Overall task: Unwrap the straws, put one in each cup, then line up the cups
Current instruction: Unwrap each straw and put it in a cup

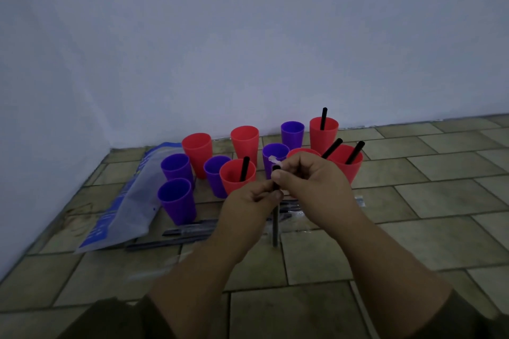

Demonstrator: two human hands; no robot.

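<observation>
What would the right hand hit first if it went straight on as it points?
Probably the middle purple cup just beyond the right hand, though the half-hidden red cup beside it may be as near; depth is unclear.

I have a single view to report, from the camera worn on the person's head. It sits above and behind the hands and faces forward and down across the tiled floor [429, 250] toward a pale wall [248, 36], which fills the upper half of the frame. The lens is wide, so tile joints bow near the edges. Both forearms enter from the bottom edge, close to the camera. The left hand [248, 202] and right hand [312, 179] meet on a straw [275, 228] just below frame centre. The cups [197, 151] stand just beyond them, mid-frame, near the foot of the wall
</observation>
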